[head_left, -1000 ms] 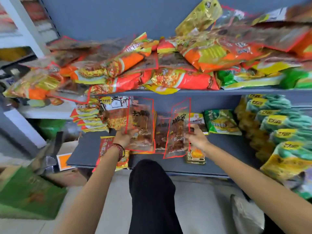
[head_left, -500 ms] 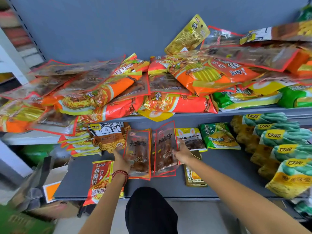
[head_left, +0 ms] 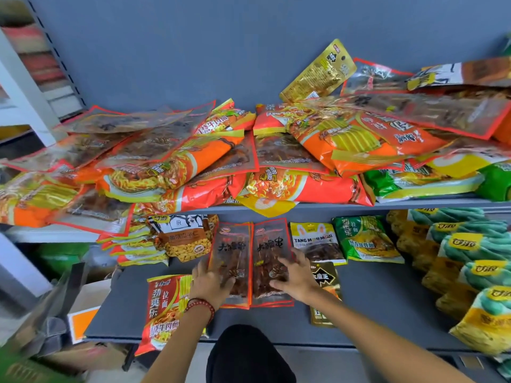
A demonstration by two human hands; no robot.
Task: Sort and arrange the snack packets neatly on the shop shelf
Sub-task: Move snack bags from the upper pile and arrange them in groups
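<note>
On lower shelf [head_left: 387,299], red-edged packets [head_left: 235,252]

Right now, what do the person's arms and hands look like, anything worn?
No sleeves or gloves are in view. The left hand has a dark red bead bracelet at its wrist. The right hand shows no ring, watch or band.

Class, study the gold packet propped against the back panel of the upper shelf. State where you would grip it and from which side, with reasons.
Probably pinch the gold packet by its raised top edge, coming from above and in front. That end stands clear, tilted up the back panel, while its lower end sits among the heaped packets.
</note>
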